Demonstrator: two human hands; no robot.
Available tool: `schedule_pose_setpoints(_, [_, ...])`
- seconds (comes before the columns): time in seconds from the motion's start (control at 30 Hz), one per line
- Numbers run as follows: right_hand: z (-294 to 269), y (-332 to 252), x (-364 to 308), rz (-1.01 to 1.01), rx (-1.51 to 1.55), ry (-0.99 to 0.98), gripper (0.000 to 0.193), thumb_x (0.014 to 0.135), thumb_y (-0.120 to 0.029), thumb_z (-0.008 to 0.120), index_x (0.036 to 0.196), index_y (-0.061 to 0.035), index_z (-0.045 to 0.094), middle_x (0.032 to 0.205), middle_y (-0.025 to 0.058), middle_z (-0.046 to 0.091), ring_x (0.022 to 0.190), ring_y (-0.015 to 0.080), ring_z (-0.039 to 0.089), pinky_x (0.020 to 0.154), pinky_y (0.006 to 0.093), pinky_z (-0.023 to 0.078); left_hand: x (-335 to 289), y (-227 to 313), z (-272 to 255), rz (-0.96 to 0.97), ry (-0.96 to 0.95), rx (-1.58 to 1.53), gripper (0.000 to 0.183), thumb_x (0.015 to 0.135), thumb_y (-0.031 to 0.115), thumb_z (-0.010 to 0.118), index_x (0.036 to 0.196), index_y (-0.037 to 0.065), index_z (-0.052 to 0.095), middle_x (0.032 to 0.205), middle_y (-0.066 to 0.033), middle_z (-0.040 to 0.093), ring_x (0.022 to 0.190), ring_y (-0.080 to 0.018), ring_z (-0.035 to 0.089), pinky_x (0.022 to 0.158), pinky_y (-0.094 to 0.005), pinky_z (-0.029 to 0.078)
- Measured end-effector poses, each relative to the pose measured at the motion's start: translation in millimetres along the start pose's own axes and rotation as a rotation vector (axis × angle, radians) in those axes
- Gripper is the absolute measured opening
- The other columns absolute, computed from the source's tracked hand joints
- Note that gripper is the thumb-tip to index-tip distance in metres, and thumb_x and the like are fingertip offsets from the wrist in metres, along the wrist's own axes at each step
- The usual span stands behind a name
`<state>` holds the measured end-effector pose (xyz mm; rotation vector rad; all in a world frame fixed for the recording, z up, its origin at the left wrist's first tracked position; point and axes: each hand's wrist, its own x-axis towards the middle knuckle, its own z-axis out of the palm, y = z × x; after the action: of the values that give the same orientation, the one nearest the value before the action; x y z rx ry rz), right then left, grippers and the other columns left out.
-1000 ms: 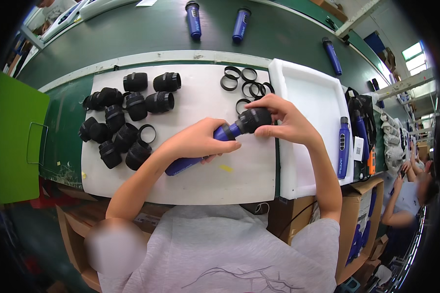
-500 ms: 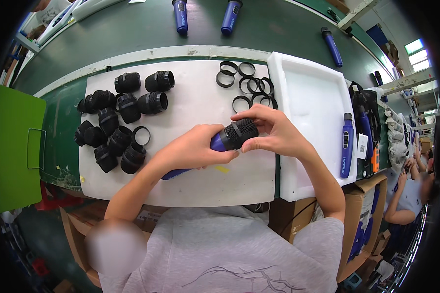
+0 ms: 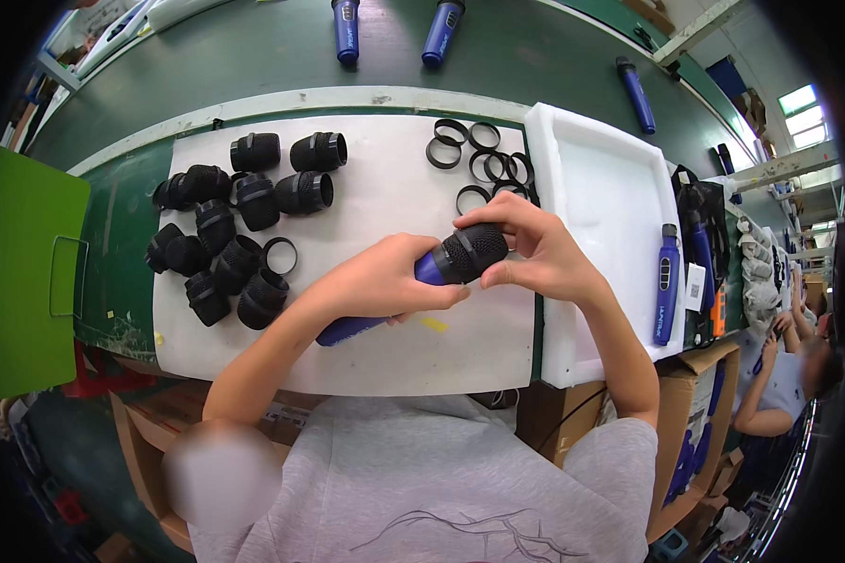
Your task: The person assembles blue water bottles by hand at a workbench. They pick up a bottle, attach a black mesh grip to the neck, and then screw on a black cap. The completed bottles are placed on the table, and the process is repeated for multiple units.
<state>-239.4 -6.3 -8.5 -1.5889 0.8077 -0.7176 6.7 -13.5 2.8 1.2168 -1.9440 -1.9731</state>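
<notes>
My left hand point(image 3: 385, 277) is wrapped round the blue body of a microphone point(image 3: 474, 251), whose black mesh head points up to the right. Part of the blue handle shows below my left wrist. Curved about the mesh end, the fingers and thumb of my right hand point(image 3: 543, 249) grip it; their exact contact is partly hidden. A dark band circles the head. Left of my hands, several loose black microphone heads point(image 3: 256, 202) lie grouped on the white sheet point(image 3: 385, 174). One black ring point(image 3: 280, 255) lies beside them, and several more black rings point(image 3: 449, 131) lie beyond my right hand.
A white foam tray point(image 3: 596, 155) stands at the right, with a blue microphone point(image 3: 667, 281) in it. More blue microphones point(image 3: 345, 33) lie on the green bench behind. A green panel point(image 3: 33, 272) is at far left; cardboard boxes point(image 3: 695, 413) stand below. Another person point(image 3: 770, 385) sits at far right.
The view has shifted slightly, so the sheet and loose parts appear a little farther right. Both hands keep their hold on the microphone, with little visible change in their grip.
</notes>
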Motion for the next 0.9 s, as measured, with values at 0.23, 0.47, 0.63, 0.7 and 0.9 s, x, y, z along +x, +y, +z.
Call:
schedule_pose_setpoints(0.23, [0,-6,-1,-0.043,-0.017,0.024,0.057,0.077,-0.012,0.087,0.128,-0.0037,0.065,0.113,0.0044,0.052,0.109,0.0192,0.058,0.098,0.0339,0.054,-2,1,-2,0.009,-0.025,-0.062,0.041,0.081,0.036,0.074,0.091,-0.003,0.064,0.062,-0.0057,0.060,0.050,-0.0139,0.060,0.048,-0.0286,0.048])
schedule_pose_setpoints(0.47, [5,-5,-2,0.035,-0.125,0.046,0.055,0.078,-0.016,0.087,0.127,-0.0054,0.065,0.111,0.0048,0.052,0.110,0.0190,0.059,0.098,0.0358,0.055,0,-1,5,0.022,0.100,0.095,0.044,0.080,0.035,0.076,0.097,-0.003,0.064,0.070,-0.0080,0.063,0.056,-0.0151,0.063,0.051,-0.0298,0.051])
schedule_pose_setpoints(0.63, [6,-2,-3,0.048,-0.113,0.054,0.055,0.078,-0.019,0.088,0.126,-0.0053,0.065,0.110,0.0055,0.053,0.109,0.0190,0.060,0.097,0.0353,0.055,1,-8,13,0.165,0.233,0.136,0.048,0.081,0.038,0.078,0.101,-0.004,0.064,0.074,-0.0098,0.065,0.064,-0.0170,0.065,0.057,-0.0319,0.052])
schedule_pose_setpoints(0.7, [6,-2,-3,0.063,-0.125,0.051,0.053,0.079,-0.019,0.087,0.126,-0.0051,0.065,0.109,0.0061,0.054,0.108,0.0192,0.060,0.097,0.0352,0.055,2,-5,10,0.142,0.186,0.169,0.049,0.082,0.040,0.079,0.100,-0.004,0.065,0.075,-0.0112,0.066,0.066,-0.0179,0.065,0.059,-0.0331,0.051])
schedule_pose_setpoints(0.9, [9,-3,-4,0.080,-0.224,0.056,0.044,0.086,-0.024,0.081,0.122,-0.0037,0.066,0.104,0.0078,0.057,0.097,0.0194,0.062,0.086,0.0326,0.055,3,-8,10,0.108,0.195,0.246,0.051,0.080,0.043,0.079,0.095,-0.004,0.067,0.077,-0.0189,0.069,0.071,-0.0292,0.070,0.068,-0.0383,0.054])
